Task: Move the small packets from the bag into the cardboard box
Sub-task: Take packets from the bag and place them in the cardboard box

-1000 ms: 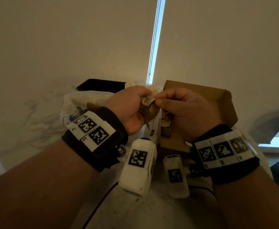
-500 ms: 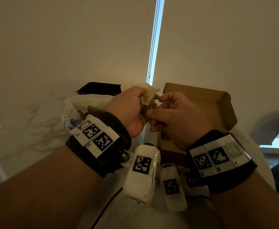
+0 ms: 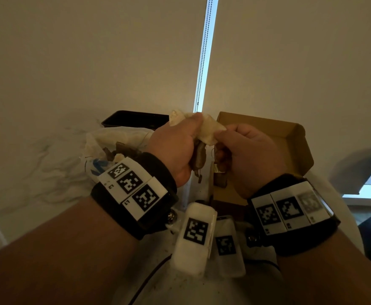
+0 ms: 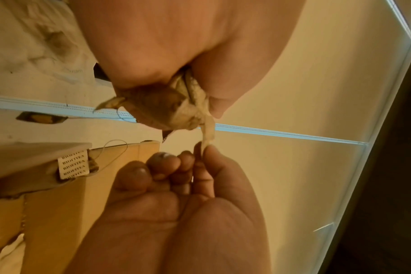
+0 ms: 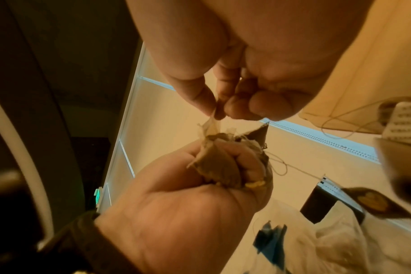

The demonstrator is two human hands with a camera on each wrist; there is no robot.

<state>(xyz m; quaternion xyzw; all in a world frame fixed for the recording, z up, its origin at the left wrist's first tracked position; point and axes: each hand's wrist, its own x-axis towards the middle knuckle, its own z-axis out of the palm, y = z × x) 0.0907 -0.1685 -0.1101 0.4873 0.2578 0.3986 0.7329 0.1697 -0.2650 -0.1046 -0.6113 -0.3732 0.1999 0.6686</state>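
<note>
Above the near edge of the cardboard box [image 3: 290, 137], the left hand [image 3: 175, 148] is clenching a crumpled bunch of tea bags [image 5: 221, 166], fingers curled tight round them, strings and a paper tag dangling below the fist. The right hand [image 3: 248, 150] is pinching one pale corner of a tea bag [image 4: 207, 133] between thumb and forefinger, its other fingers folded in, and is drawing that corner out of the bunch. Compared with a second ago, both hands are sitting a little higher and the pale paper is now stretching further between them, so a single packet seems to be coming free rather than the whole clump. One tea bag with a printed tag [image 4: 73, 165] is already hanging over the box wall, thread looped beside it. The plastic bag [image 3: 114, 139] is lying open on the marble-patterned table [image 3: 37, 168], left of the box, more packets showing inside, so most of the job probably remains. Tangled threads could drag neighbours along.
</note>
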